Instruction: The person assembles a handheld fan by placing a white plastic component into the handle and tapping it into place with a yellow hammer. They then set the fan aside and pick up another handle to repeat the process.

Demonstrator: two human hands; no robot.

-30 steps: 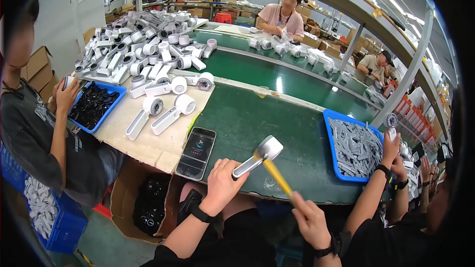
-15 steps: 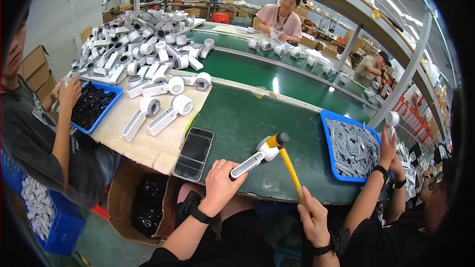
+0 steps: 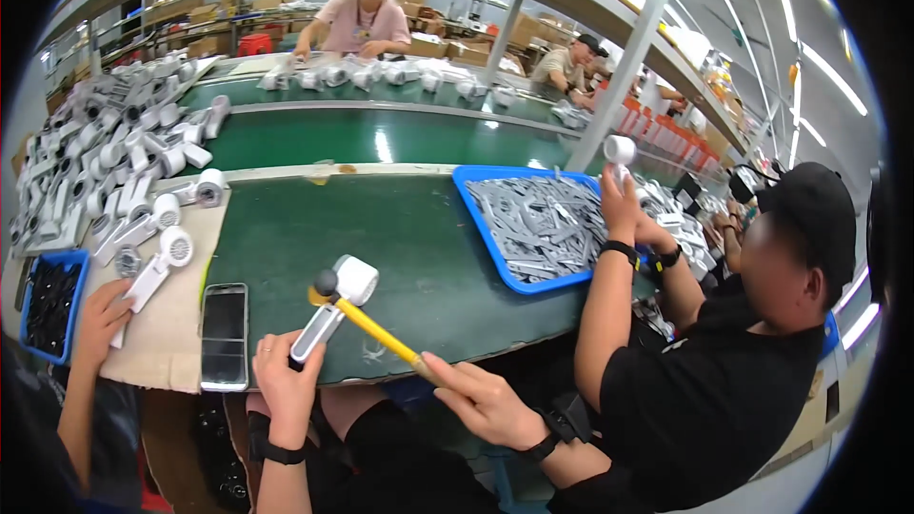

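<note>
My left hand (image 3: 284, 381) grips the handle of a white hand-held fan (image 3: 335, 305) lying on the green mat (image 3: 400, 238) near its front edge. My right hand (image 3: 484, 405) holds the yellow handle of a small mallet (image 3: 367, 321). Its dark head rests against the fan's round white head.
A black phone (image 3: 225, 335) lies left of the fan on cardboard. More white fans (image 3: 114, 171) are piled at the left. A blue tray of grey parts (image 3: 547, 224) sits at the right, where a person in black holds up a fan. Another person's hand reaches a blue bin (image 3: 48, 300).
The mallet has swung down from the right until its head meets the fan's head. The view has shifted left, and the fan now lies nearer the mat's front edge.
</note>
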